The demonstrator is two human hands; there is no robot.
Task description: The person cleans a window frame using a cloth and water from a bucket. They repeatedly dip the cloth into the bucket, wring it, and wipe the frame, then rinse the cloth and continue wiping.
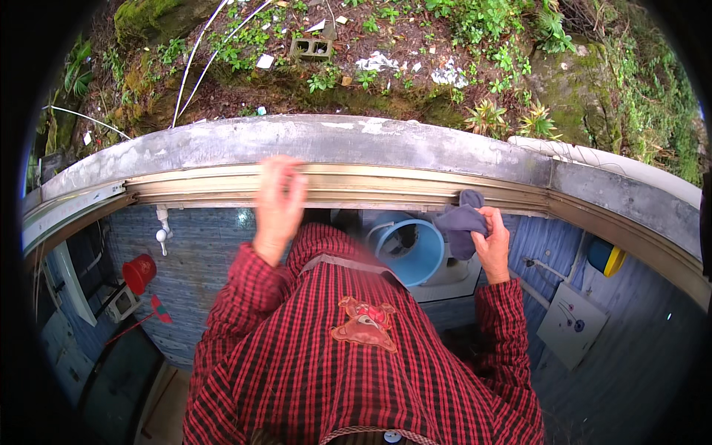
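Observation:
A metal sliding-window track (356, 183) runs across in front of me, along the inner side of a grey sill. My left hand (281, 203) is blurred above the track, its fingers loosely curled, and I cannot tell whether anything is in it. At the right, my right hand (492, 242) pinches a dark grey-purple cloth (464, 222) between thumb and fingers. Part of the cloth lies over the inner edge of the track and part hangs down. Below and left of the cloth is a light blue bucket (411, 278) with a white handle.
Beyond the concrete sill (356, 136) is a slope with plants, litter and a hollow concrete block (311, 49). A white tap (162, 231) sits below the track at left. Farther left is a red bucket (139, 273); a blue and yellow container (606, 257) is at right.

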